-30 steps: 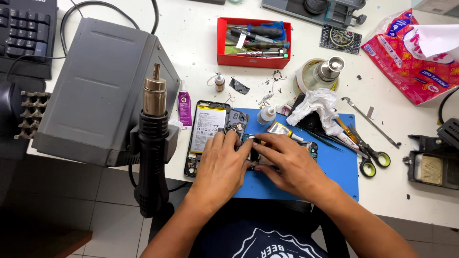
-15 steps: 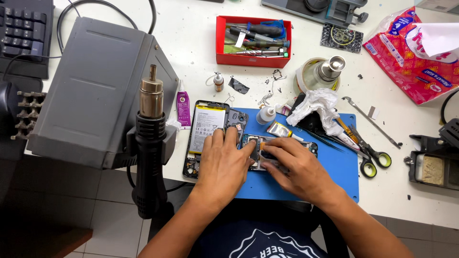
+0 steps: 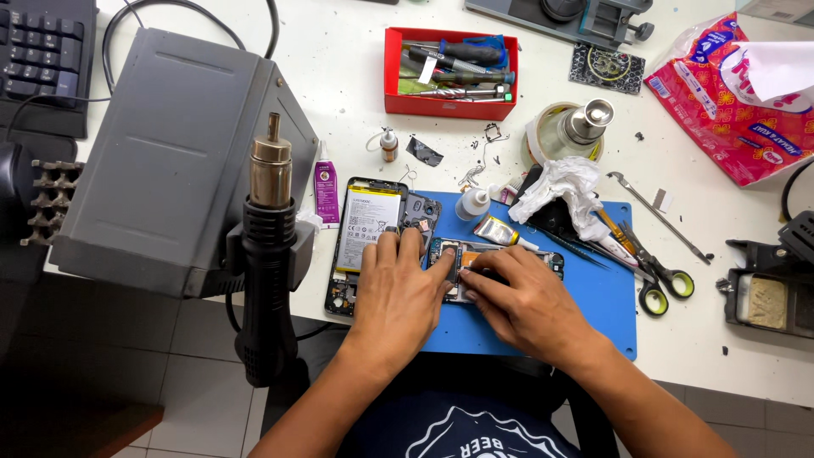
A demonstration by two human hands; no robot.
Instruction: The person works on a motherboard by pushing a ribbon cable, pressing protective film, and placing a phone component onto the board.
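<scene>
White tabletop (image 3: 356, 93) w/ blue mat (image 3: 593, 314). Red-white tissue pack (image 3: 721, 93) top right (cut off), red tray (image 3: 449, 103) at top centre, purple tube (image 3: 326, 188) by the opened phone (image 3: 366, 222). Left hand (image 3: 398, 297) lies flat, fingers together, on it. Right hand (image 3: 517, 301) pinches a dark tool at the frame (image 3: 500, 254); tip hidden.

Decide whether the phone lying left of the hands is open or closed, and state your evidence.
Open: the phone lies with its back cover off, its battery and inner parts exposed.
</scene>
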